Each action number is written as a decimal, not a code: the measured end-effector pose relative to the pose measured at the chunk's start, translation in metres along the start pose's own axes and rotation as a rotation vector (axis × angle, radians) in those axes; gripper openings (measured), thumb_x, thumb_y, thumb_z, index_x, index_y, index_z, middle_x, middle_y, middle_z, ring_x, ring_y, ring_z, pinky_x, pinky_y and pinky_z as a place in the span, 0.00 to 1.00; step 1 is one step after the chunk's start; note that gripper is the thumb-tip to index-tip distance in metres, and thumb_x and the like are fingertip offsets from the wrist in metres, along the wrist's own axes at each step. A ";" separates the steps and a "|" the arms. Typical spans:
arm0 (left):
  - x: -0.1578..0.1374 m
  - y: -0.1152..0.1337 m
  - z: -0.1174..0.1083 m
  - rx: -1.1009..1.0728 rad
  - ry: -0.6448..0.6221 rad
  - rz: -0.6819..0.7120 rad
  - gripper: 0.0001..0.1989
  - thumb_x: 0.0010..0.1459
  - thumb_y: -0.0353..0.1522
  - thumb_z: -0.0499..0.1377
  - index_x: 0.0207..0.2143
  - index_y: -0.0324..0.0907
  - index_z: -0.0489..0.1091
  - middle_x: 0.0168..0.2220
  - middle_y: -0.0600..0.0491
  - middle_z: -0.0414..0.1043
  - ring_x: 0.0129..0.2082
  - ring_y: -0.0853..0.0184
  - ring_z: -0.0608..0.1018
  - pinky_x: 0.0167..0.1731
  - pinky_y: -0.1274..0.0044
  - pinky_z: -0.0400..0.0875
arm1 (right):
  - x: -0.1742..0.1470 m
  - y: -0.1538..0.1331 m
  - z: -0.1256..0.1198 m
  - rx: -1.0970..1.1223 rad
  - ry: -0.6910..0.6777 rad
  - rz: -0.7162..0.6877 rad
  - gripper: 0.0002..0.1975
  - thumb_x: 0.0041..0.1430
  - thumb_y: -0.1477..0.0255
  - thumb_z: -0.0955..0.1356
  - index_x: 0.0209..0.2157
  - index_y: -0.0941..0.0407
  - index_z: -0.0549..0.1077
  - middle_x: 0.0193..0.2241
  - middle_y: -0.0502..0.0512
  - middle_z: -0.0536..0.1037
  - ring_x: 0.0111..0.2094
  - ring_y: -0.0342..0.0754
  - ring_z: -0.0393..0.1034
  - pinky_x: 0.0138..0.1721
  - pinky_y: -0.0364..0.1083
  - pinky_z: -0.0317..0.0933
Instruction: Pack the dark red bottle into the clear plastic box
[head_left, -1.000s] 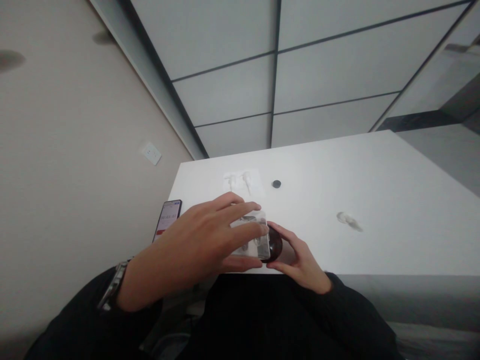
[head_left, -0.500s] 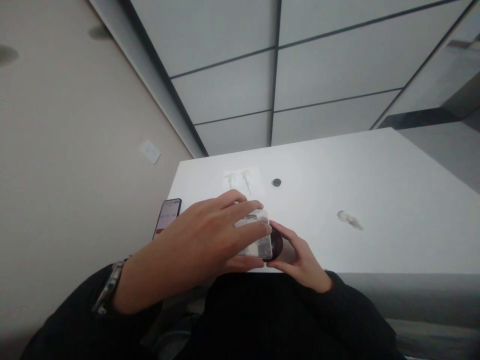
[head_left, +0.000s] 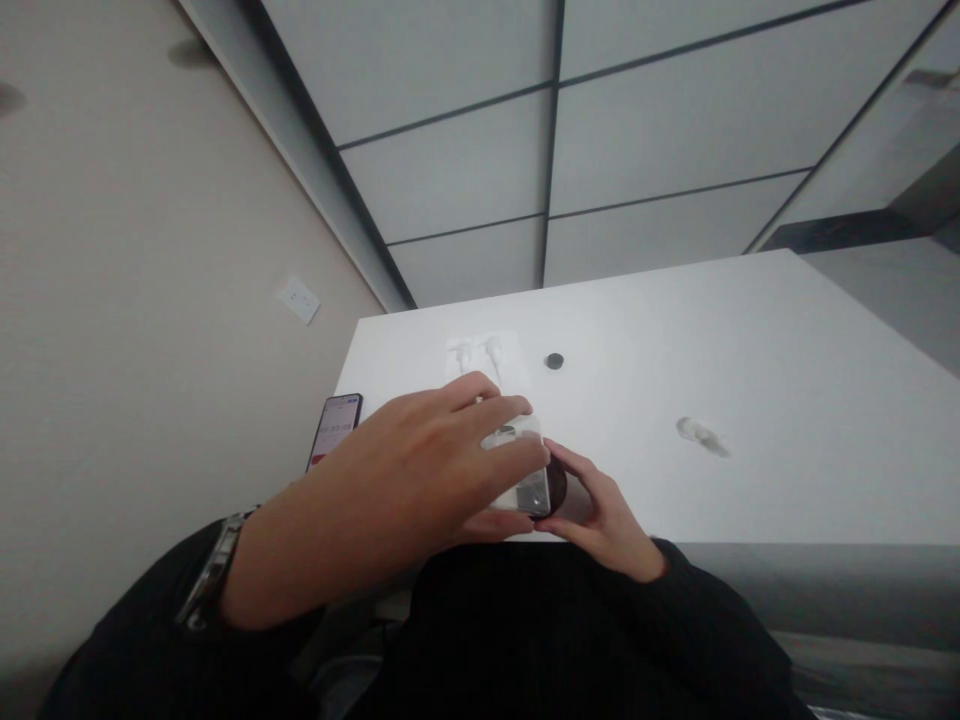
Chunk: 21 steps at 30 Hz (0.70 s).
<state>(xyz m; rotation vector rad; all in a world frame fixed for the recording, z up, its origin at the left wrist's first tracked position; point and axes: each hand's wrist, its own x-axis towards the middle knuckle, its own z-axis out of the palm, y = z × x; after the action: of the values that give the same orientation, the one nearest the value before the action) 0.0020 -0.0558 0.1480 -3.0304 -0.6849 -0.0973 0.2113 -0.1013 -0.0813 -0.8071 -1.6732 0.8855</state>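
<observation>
My left hand (head_left: 420, 460) is closed around a small white, partly see-through flat piece (head_left: 534, 490) with a grey patch at its lower corner; the fingers hide much of it, and I cannot tell whether it is a box or a packet. Right beside it, partly covered by it, is a dark brown, rounded bottle-like object (head_left: 558, 488). My right hand (head_left: 611, 520) grips that brown object from the right, thumb below and fingers above. Both hands are close together near the front edge of the white table (head_left: 750, 400).
White pump heads (head_left: 492, 352) lie on a pale sheet beyond my left hand. A small dark round cap (head_left: 554, 361) sits right of them. Farther right lies a crumpled translucent piece (head_left: 702, 436). A phone (head_left: 335, 428) rests at the left edge near the wall.
My left hand has shifted slightly to the right with the white piece, covering more of the brown object. My right hand keeps its grip, almost unmoved.
</observation>
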 end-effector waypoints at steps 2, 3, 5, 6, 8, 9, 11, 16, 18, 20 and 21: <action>0.001 0.000 -0.001 0.004 -0.003 0.003 0.20 0.61 0.41 0.73 0.50 0.42 0.75 0.53 0.46 0.82 0.50 0.55 0.80 0.45 0.68 0.79 | 0.000 0.001 0.000 -0.003 0.001 -0.002 0.41 0.64 0.58 0.77 0.73 0.40 0.60 0.66 0.57 0.76 0.65 0.61 0.74 0.65 0.62 0.70; 0.002 0.000 -0.001 0.005 -0.007 0.004 0.20 0.61 0.41 0.73 0.50 0.42 0.75 0.53 0.46 0.82 0.50 0.54 0.80 0.44 0.68 0.79 | -0.001 0.001 0.000 -0.005 0.001 -0.002 0.41 0.64 0.58 0.77 0.73 0.40 0.60 0.66 0.57 0.76 0.65 0.62 0.74 0.66 0.62 0.70; 0.003 0.001 -0.002 0.006 -0.016 0.004 0.20 0.60 0.41 0.74 0.50 0.41 0.76 0.53 0.45 0.82 0.49 0.54 0.81 0.44 0.67 0.79 | -0.001 0.002 0.000 -0.008 0.004 0.000 0.41 0.63 0.58 0.77 0.73 0.41 0.61 0.66 0.58 0.76 0.65 0.62 0.74 0.66 0.63 0.70; 0.004 0.001 -0.002 0.007 -0.021 0.003 0.21 0.60 0.41 0.74 0.50 0.41 0.76 0.52 0.45 0.82 0.50 0.54 0.81 0.44 0.67 0.79 | -0.001 0.002 0.000 -0.008 0.004 -0.001 0.41 0.63 0.59 0.77 0.73 0.42 0.61 0.66 0.59 0.75 0.65 0.63 0.74 0.66 0.63 0.70; 0.006 0.002 -0.003 0.008 -0.030 -0.001 0.20 0.60 0.42 0.74 0.49 0.41 0.76 0.52 0.45 0.82 0.50 0.54 0.81 0.45 0.67 0.79 | -0.002 0.003 0.000 -0.008 0.005 -0.006 0.41 0.63 0.58 0.77 0.73 0.43 0.61 0.66 0.59 0.76 0.65 0.63 0.74 0.65 0.62 0.70; 0.007 0.002 -0.003 0.008 -0.035 -0.004 0.20 0.61 0.42 0.73 0.49 0.41 0.77 0.52 0.45 0.82 0.51 0.54 0.81 0.45 0.67 0.79 | -0.002 0.003 0.001 -0.008 0.007 -0.011 0.41 0.64 0.58 0.77 0.73 0.42 0.61 0.66 0.59 0.76 0.65 0.62 0.74 0.65 0.62 0.71; 0.008 0.003 -0.004 0.009 -0.051 -0.014 0.19 0.61 0.42 0.73 0.48 0.42 0.77 0.51 0.46 0.82 0.50 0.54 0.81 0.44 0.67 0.80 | -0.001 0.003 0.001 -0.013 0.013 -0.023 0.40 0.64 0.57 0.77 0.73 0.42 0.61 0.66 0.58 0.76 0.64 0.61 0.74 0.65 0.62 0.71; 0.011 0.005 -0.007 0.017 -0.083 -0.031 0.18 0.61 0.42 0.73 0.48 0.42 0.78 0.50 0.46 0.83 0.49 0.54 0.81 0.41 0.67 0.80 | -0.002 0.004 0.001 -0.035 0.013 -0.035 0.39 0.65 0.56 0.76 0.73 0.43 0.61 0.66 0.59 0.76 0.64 0.62 0.75 0.64 0.63 0.71; 0.013 0.006 -0.007 0.023 -0.092 -0.036 0.18 0.61 0.41 0.74 0.48 0.42 0.78 0.50 0.47 0.83 0.49 0.54 0.82 0.41 0.67 0.80 | -0.002 0.005 0.001 -0.031 0.014 -0.030 0.39 0.65 0.56 0.76 0.72 0.44 0.61 0.66 0.60 0.75 0.64 0.62 0.75 0.65 0.63 0.71; 0.014 0.006 -0.007 0.030 -0.103 -0.047 0.19 0.60 0.40 0.74 0.49 0.43 0.78 0.50 0.47 0.83 0.50 0.54 0.82 0.40 0.68 0.80 | -0.002 0.005 0.002 -0.020 0.013 -0.021 0.39 0.64 0.55 0.76 0.72 0.44 0.62 0.66 0.60 0.75 0.64 0.63 0.74 0.65 0.64 0.70; 0.015 0.007 -0.007 0.033 -0.108 -0.050 0.19 0.59 0.40 0.75 0.49 0.43 0.78 0.50 0.47 0.83 0.49 0.54 0.82 0.40 0.68 0.80 | -0.002 0.004 0.002 -0.015 0.013 -0.017 0.39 0.64 0.55 0.76 0.72 0.44 0.62 0.66 0.60 0.75 0.64 0.63 0.74 0.65 0.64 0.70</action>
<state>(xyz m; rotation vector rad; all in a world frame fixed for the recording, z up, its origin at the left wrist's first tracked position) 0.0180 -0.0557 0.1559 -3.0052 -0.7626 0.0770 0.2106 -0.1013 -0.0865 -0.8060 -1.6746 0.8555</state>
